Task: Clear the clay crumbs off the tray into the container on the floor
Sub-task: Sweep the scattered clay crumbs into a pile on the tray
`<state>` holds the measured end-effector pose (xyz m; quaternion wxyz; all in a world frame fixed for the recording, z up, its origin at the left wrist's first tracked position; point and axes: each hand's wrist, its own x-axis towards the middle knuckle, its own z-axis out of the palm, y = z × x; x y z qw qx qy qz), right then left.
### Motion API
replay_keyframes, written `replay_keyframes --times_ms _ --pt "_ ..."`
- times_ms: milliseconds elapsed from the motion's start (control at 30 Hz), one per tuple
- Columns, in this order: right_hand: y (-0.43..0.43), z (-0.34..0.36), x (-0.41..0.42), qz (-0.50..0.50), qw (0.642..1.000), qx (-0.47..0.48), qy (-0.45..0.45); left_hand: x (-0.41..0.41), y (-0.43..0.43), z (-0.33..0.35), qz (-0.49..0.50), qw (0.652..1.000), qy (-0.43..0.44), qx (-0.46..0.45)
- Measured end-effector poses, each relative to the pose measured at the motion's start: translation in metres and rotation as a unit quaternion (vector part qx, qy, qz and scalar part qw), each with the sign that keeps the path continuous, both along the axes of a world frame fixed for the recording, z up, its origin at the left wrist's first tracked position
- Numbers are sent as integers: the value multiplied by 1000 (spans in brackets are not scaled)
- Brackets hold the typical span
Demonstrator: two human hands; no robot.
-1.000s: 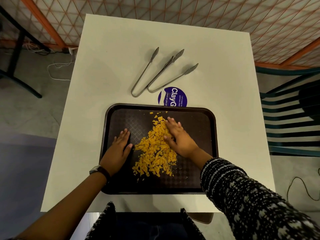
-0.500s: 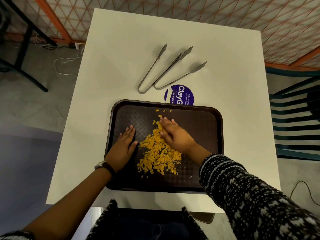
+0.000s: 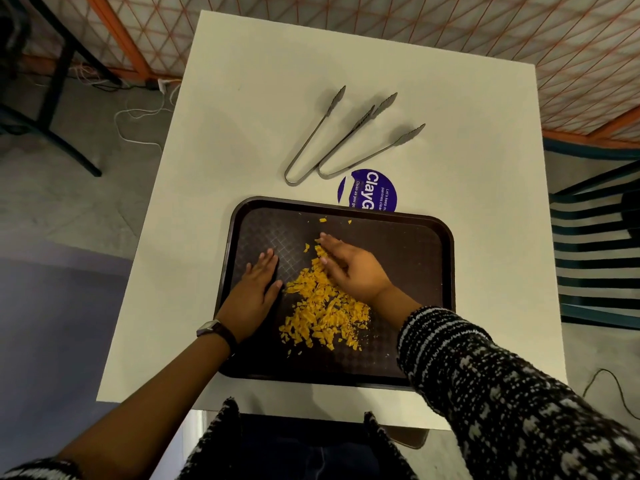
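Clay crumbs [image 3: 322,306]: pile now tighter, drawn nearer by our right hand [image 3: 353,271], fingers [image 3: 332,245] straight, gripping nothing. Left hand [image 3: 252,292] flat beside it on the tray [image 3: 446,265]. Strays remain beyond those fingers, so gathering is unfinished.

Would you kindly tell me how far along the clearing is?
Done: most clay crumbs sit in one pile on the tray. In hand: the right hand pushes at the pile's far edge while the left hand presses flat on the tray. Left: a few stray crumbs by the far rim, and the pile, none off the tray yet.
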<state>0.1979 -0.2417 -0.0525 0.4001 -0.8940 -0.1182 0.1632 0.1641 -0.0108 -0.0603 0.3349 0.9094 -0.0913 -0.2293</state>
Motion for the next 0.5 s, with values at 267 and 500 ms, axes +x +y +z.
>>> replay_keyframes --times_ms 267,500 --pt "5 -10 33 77 994 -74 9 0 -1 1 4 1000 0 4" --pt "-1 2 -7 122 992 -18 29 0 -1 0 2 1000 -6 10"
